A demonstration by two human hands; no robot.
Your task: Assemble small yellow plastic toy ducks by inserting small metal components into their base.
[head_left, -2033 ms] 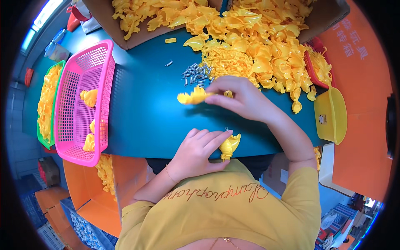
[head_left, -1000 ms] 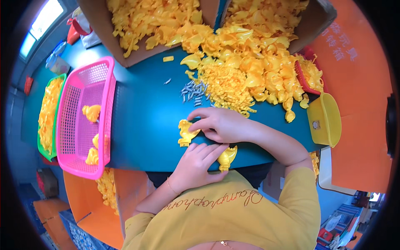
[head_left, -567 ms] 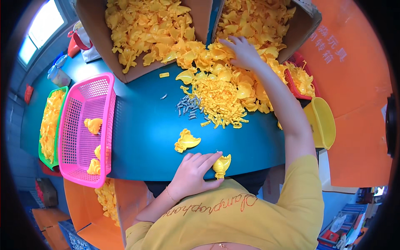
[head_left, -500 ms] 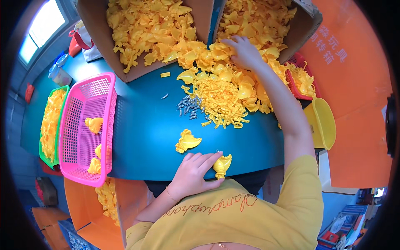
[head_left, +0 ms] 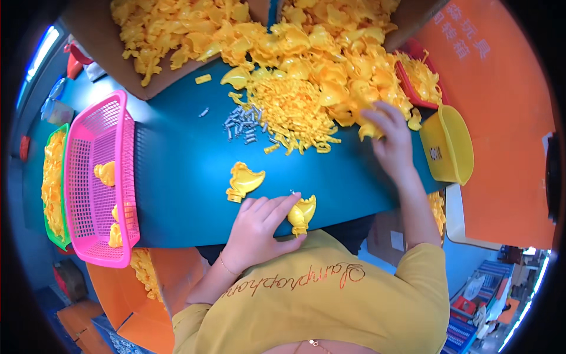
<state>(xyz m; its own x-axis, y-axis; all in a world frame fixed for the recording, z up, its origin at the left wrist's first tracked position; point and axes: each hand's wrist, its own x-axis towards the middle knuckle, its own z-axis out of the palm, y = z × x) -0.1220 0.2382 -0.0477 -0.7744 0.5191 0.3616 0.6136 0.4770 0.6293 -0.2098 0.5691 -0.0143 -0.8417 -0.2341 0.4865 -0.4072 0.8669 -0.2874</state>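
My left hand [head_left: 259,227] rests at the table's near edge, thumb and fingers closed round a glossy yellow plastic toy shell [head_left: 303,213]. Just beyond it lies another yellow shell half [head_left: 246,180], apart from the fingers. My right hand [head_left: 391,138] is at the near right side of the big heap of yellow shell pieces [head_left: 348,88]. Its bent fingers close on a yellow shell piece [head_left: 369,129], partly hidden and slightly blurred. Left of the heap are small yellow strip-like parts [head_left: 289,109] and several small grey metal parts [head_left: 243,124].
Cardboard boxes [head_left: 168,76] of yellow pieces stand at the back. A pink basket [head_left: 125,177] with a few yellow toys is at left, beside a green basket [head_left: 65,221]. A red basket [head_left: 407,82] and a yellow bin [head_left: 442,144] stand right. An orange box [head_left: 132,327] sits below.
My right hand has drawn back from the far heap toward me, now with a yellow piece at its fingers. My left hand keeps its shell. The whole view has shifted somewhat.
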